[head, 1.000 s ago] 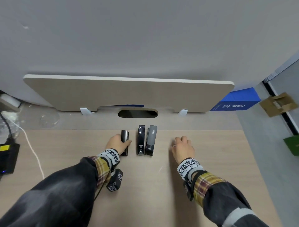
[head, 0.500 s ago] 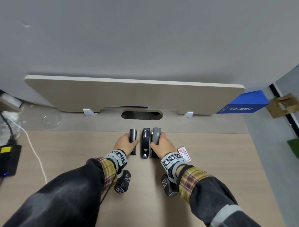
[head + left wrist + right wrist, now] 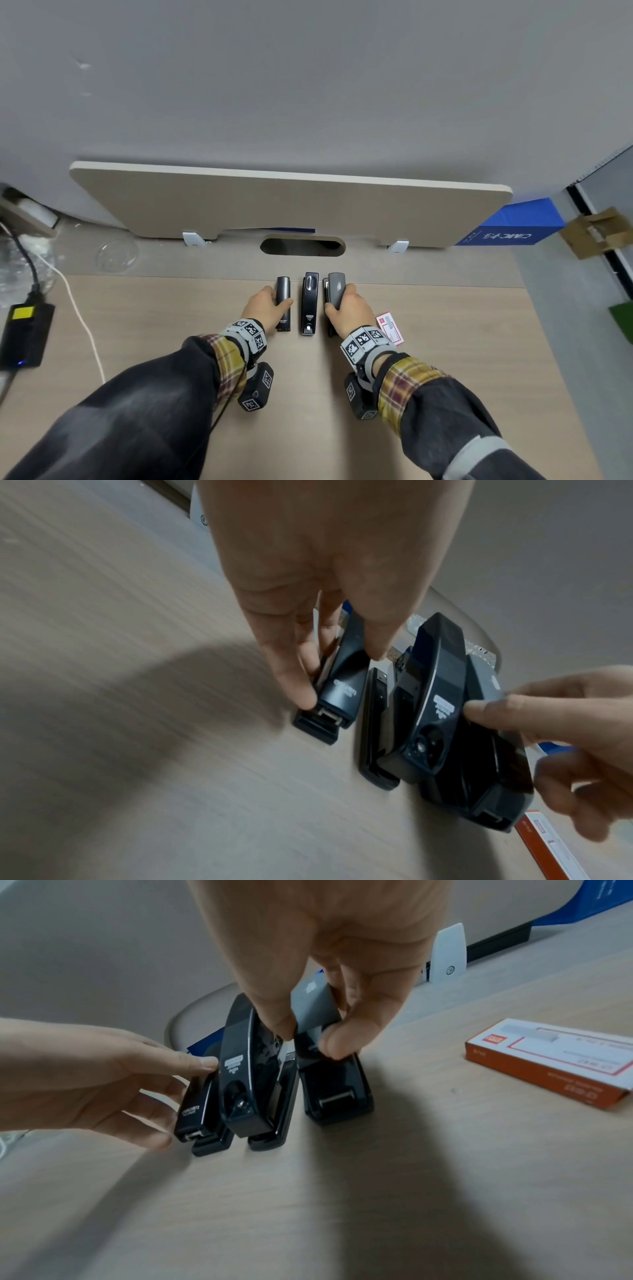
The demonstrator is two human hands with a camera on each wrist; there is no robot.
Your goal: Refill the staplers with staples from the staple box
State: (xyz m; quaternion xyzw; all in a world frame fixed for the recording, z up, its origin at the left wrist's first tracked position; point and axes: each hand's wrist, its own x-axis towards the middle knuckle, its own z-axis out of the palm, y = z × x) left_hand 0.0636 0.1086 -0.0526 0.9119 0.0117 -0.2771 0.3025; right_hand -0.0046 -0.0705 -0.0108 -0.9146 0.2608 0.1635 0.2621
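Black middle stapler (image 3: pixel 309 301) is standing between both hands: left hand (image 3: pixel 264 309) is pinching the small stapler (image 3: pixel 283 298), right hand (image 3: pixel 349 310) is gripping the grey-topped stapler (image 3: pixel 335 289).

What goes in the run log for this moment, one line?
left hand grips left stapler | right hand grips right stapler | middle stapler untouched | staple box closed on desk, right of staplers
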